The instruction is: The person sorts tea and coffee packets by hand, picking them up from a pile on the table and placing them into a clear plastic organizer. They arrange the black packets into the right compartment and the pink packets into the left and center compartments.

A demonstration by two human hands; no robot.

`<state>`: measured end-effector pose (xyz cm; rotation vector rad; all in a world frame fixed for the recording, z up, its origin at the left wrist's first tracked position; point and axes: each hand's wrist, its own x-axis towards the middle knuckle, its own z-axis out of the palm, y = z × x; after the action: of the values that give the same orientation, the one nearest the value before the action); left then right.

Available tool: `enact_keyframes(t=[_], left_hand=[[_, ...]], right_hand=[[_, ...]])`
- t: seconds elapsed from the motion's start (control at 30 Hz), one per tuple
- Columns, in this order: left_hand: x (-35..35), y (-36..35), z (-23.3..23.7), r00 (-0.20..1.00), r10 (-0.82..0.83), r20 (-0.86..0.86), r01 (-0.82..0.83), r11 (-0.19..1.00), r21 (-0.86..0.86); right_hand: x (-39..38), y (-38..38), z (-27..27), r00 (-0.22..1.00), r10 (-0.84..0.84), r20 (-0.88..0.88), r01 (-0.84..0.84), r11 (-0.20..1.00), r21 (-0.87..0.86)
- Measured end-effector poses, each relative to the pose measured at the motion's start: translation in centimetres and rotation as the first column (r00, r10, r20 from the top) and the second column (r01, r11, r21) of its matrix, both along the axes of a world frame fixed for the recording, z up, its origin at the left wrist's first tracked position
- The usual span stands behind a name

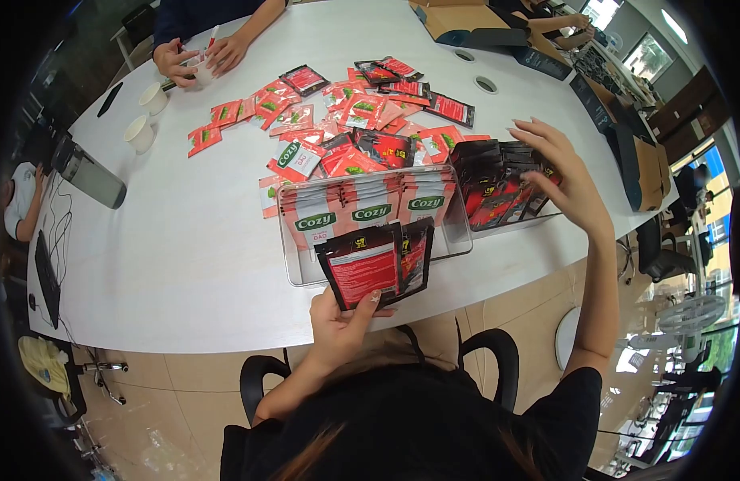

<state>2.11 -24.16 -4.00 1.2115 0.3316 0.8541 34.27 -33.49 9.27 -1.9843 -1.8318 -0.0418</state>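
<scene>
- Head view: my left hand [338, 321] sits low at 6 o'clock, clamped on a small fan of dark sachets [362, 268]. The thumb lies across the front face. The fan is at the near rim of the clear tray [302, 268].
- My right hand [566, 172] is at 3 o'clock with fingers spread apart, holding nothing. It hovers at the black sachet row [490, 180], which stands on edge. I can't tell if the fingertips touch it.
- The Cozy sachets [370, 210] stand in the tray, at 12 o'clock from the fan.
- The loose pile [346, 112] lies further out at 12 o'clock on the table [186, 240]. Another person's hands [198, 56] are at 10 o'clock, well apart from mine.
- My read: the fan is splayed, so I'd square its edges first.
- I'd use the spread right fingers to part the black row and open a gap.
- Then slot the sachets in upright, print facing the same way as their neighbours.
- The foil looks slick, so firm thumb pressure and no loose pinch.
</scene>
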Motion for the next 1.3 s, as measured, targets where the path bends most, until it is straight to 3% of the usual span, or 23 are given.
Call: enact_keyframes(t=[0.1, 0.13, 0.2, 0.23, 0.3, 0.33, 0.37, 0.47, 0.57, 0.7, 0.8, 0.87, 0.9, 1.0, 1.13, 1.2, 1.3], left_hand=[[0.2, -0.1, 0.0, 1.000, -0.004, -0.008, 0.005, 1.000, 0.017], [0.1, -0.1, -0.1, 1.000, -0.005, -0.015, 0.005, 1.000, 0.023], [0.0, -0.1, -0.4, 0.998, -0.032, -0.046, 0.037, 0.994, 0.105], [-0.2, 0.0, -0.5, 0.997, -0.046, -0.061, 0.055, 0.987, 0.148], [-0.4, 0.0, -0.8, 0.988, -0.055, -0.144, 0.085, 0.973, 0.215], [-0.7, 0.0, -0.9, 0.981, -0.058, -0.186, 0.104, 0.963, 0.248], [-1.0, 0.1, -1.3, 0.979, -0.058, -0.194, 0.112, 0.954, 0.280], [-0.6, -0.4, -1.5, 0.999, -0.023, 0.022, 0.020, 0.987, 0.158], [-0.3, -0.3, -0.9, 1.000, -0.003, 0.016, 0.002, 0.994, 0.110], [0.0, -0.2, -0.9, 1.000, -0.003, -0.019, 0.005, 0.993, 0.121], [0.1, 0.0, -0.2, 0.997, -0.069, -0.023, 0.071, 0.989, 0.129], [0.0, 0.2, -0.4, 0.992, -0.123, 0.019, 0.120, 0.986, 0.113], [0.1, 0.0, -0.2, 0.993, -0.113, 0.028, 0.110, 0.990, 0.092], [0.1, -0.1, -0.1, 0.997, -0.077, 0.022, 0.075, 0.993, 0.089], [0.2, -0.1, 0.0, 0.998, -0.056, -0.023, 0.058, 0.994, 0.089], [0.1, 0.2, -0.4, 0.994, -0.084, -0.073, 0.095, 0.982, 0.164], [0.5, -0.2, 0.8, 0.997, -0.032, -0.074, 0.035, 0.999, 0.040]], right_hand=[[-3.2, 0.6, 0.5, 0.998, 0.050, -0.034, -0.041, 0.974, 0.221], [-4.6, 0.7, 0.6, 0.992, 0.098, -0.081, -0.078, 0.972, 0.224], [-7.2, 1.2, 0.1, 0.956, 0.257, -0.142, -0.232, 0.958, 0.169], [-8.6, 1.4, -0.2, 0.914, 0.286, -0.288, -0.279, 0.958, 0.067], [-10.4, 2.0, -2.3, 0.828, 0.445, -0.342, -0.438, 0.893, 0.103], [-10.9, 1.9, -2.6, 0.822, 0.431, -0.372, -0.458, 0.889, 0.017], [-11.2, 1.9, -3.2, 0.824, 0.424, -0.377, -0.437, 0.898, 0.053], [-10.8, 1.3, -2.3, 0.849, 0.373, -0.375, -0.345, 0.928, 0.141], [-8.4, -0.7, -0.1, 0.910, 0.278, -0.308, -0.188, 0.939, 0.289], [-4.4, -3.8, 0.9, 0.959, -0.078, -0.273, 0.211, 0.840, 0.500], [-0.7, -4.8, 0.2, 0.940, -0.228, -0.254, 0.311, 0.878, 0.363], [1.5, -5.0, -1.4, 0.948, -0.208, -0.241, 0.257, 0.947, 0.193], [1.4, -4.6, -1.5, 0.918, -0.219, -0.330, 0.257, 0.963, 0.077], [1.9, -3.4, -2.9, 0.981, -0.089, -0.175, 0.084, 0.996, -0.036], [1.0, -1.5, -2.7, 0.988, -0.153, 0.030, 0.151, 0.987, 0.059], [0.9, -0.9, -2.0, 0.987, -0.119, 0.110, 0.121, 0.992, -0.020], [1.5, -0.2, -2.6, 0.978, -0.087, 0.191, 0.110, 0.987, -0.113]])
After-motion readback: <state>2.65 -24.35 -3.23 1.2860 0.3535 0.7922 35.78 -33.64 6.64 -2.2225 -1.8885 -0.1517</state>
